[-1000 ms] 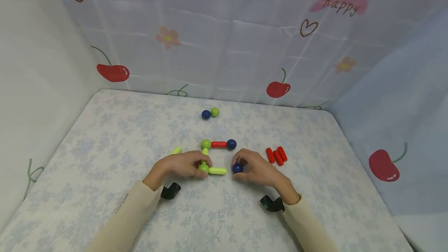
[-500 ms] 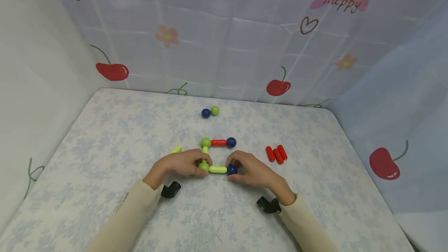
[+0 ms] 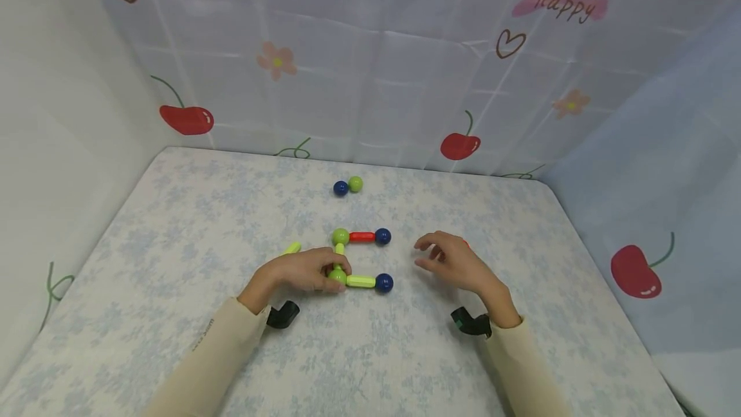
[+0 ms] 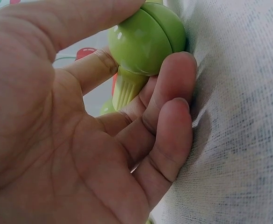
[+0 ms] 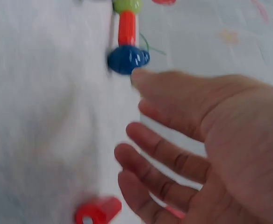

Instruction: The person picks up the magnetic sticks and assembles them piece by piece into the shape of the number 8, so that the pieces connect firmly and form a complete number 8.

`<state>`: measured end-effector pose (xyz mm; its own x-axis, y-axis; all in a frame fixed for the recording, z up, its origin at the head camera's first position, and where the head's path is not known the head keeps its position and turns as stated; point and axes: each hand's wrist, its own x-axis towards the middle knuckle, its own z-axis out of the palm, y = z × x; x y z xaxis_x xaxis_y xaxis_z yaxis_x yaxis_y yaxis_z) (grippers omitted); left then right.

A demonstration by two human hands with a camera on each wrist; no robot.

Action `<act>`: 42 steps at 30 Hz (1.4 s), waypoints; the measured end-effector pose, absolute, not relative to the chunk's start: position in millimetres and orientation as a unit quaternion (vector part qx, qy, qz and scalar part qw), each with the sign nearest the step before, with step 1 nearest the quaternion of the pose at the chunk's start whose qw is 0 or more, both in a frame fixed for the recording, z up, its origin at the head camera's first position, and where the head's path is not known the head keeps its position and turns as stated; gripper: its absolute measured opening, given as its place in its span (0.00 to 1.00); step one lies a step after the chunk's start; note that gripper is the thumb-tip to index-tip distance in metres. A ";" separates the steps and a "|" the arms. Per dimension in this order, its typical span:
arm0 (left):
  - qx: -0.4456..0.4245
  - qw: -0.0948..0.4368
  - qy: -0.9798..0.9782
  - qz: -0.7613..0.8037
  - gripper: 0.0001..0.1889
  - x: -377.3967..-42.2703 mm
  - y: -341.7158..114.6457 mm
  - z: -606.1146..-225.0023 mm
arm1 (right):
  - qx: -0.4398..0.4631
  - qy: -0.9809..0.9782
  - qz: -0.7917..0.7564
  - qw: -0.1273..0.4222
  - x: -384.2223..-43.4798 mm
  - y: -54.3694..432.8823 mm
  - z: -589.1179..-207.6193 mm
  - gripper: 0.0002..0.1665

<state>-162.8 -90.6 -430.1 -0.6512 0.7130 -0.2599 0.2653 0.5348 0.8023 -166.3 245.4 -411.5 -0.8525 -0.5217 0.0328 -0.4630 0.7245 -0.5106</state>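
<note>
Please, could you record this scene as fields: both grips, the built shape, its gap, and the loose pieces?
Left grip: holds near green ball
Right grip: holds nothing, fingers bent
Near side: yellow-green stick to near blue ball
Far side: far green ball, red stick, far blue ball
Between green balls: side stick, partly covered
Gap: no stick between near and far blue balls
Loose, back: loose blue ball beside loose green ball
Loose, left: spare stick, partly hidden
Loose, right: loose red piece; total unclear
</note>
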 end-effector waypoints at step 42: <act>0.300 0.292 0.823 0.384 0.10 -162.7 -91.7 -429.8 | -0.170 0.963 -0.205 0.029 -171.6 242.9 -424.6 0.12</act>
